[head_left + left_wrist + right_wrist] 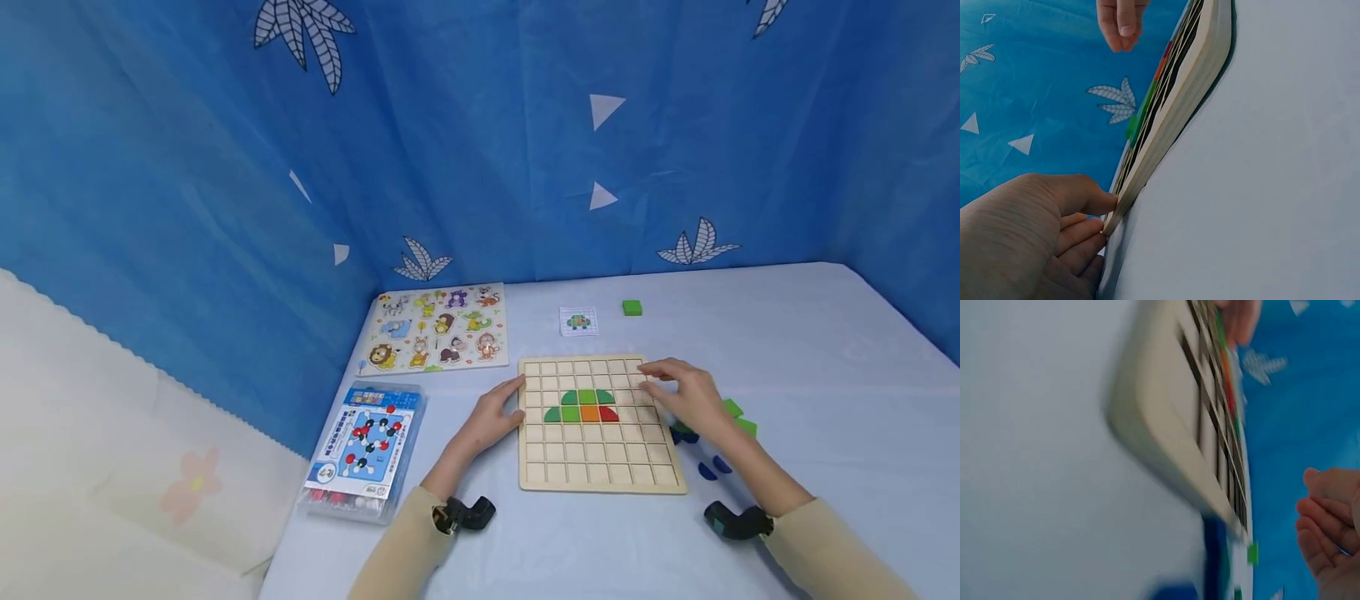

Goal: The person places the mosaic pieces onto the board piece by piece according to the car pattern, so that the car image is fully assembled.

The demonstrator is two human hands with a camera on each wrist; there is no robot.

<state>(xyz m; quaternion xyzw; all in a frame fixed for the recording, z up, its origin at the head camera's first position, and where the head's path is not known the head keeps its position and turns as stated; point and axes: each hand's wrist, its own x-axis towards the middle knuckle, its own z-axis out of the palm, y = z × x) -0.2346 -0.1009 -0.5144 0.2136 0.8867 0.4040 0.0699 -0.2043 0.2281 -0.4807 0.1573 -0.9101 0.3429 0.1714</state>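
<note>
A wooden grid board [562,477] lies flat in front of me. Several pieces sit in its middle: a green square [587,397], an orange square [590,413], a red quarter-round [609,413] and more green ones. My left hand [491,419] rests at the board's left edge, with thumb and fingertips against the rim in the left wrist view. Over the right edge hovers my right hand [688,398], its fingers loosely bent and nothing seen between them. Green pieces [746,427] and dark blue rounded pieces [707,472] lie beside the right forearm, partly hidden by it.
Behind the board are a small pattern card [578,322] and a lone green block [632,307]. An animal puzzle board [432,328] lies back left, with a boxed molecule model set [365,450] nearer me. A blue curtain [480,167] hangs behind the table.
</note>
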